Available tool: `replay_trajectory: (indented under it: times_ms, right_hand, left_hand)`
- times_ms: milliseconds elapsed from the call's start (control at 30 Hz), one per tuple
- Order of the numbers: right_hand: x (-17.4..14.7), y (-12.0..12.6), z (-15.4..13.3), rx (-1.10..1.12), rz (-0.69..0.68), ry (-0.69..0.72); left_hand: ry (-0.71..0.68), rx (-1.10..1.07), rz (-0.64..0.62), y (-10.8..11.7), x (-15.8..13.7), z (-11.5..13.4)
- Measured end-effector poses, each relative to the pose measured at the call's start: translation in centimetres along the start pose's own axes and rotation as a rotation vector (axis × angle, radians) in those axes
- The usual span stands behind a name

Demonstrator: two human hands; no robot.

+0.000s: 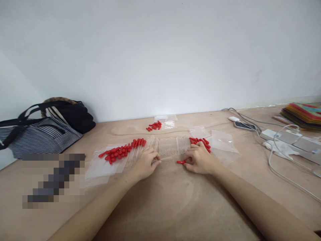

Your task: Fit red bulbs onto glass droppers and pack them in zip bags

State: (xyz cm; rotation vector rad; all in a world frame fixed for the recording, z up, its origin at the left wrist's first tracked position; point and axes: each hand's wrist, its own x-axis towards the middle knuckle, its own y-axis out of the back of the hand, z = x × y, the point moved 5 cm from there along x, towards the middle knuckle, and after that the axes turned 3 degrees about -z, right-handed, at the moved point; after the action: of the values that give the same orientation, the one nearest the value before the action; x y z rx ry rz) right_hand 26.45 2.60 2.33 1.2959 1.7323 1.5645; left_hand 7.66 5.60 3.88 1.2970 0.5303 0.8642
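Note:
My right hand [199,159] pinches a red rubber dropper bulb [180,162], which points left toward my other hand. My left hand [147,163] is closed at the fingertips around a thin clear glass tube [166,158], faint against the table. Between and beyond the hands lies a row of clear glass tubes [174,146] side by side. More red bulbs [200,142] lie just behind my right hand. To the left, a pile of red bulbs [116,154] rests on a clear plastic bag [100,169], and some tubes beside it have red bulbs at their far ends.
A small group of red pieces [154,126] and another clear bag [165,117] lie near the wall. At right are an empty plastic bag [223,144], a power strip [293,140] with cables, a phone-like device [245,126] and coloured sheets [302,115]. A striped bag [47,134] stands left.

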Motion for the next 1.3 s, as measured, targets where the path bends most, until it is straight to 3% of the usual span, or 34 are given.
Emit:
replay_trajectory:
  times_ms: [67,167,700,933,1300]
  right_hand:
    - [0.0,-0.2,0.0,-0.017,-0.03,-0.004]
    - [0.1,-0.3,0.0,-0.019,-0.044,-0.016]
    - [0.3,-1.8,-0.8,0.074,-0.009,0.067]
    - [0.3,-2.2,-0.8,0.178,-0.002,0.073]
    - [0.5,-2.6,-0.9,0.349,-0.025,0.075]
  left_hand:
    - [-0.057,-0.047,-0.017,-0.4,-1.2,0.4]
    - [-0.037,-0.075,-0.012,-1.0,-1.8,0.2]
    - [0.037,-0.186,-0.053,-2.6,-0.8,0.6]
    - [0.066,-0.164,0.048,-3.9,-1.0,0.7]
    - [0.047,-0.143,0.061,-3.6,-1.3,1.1]
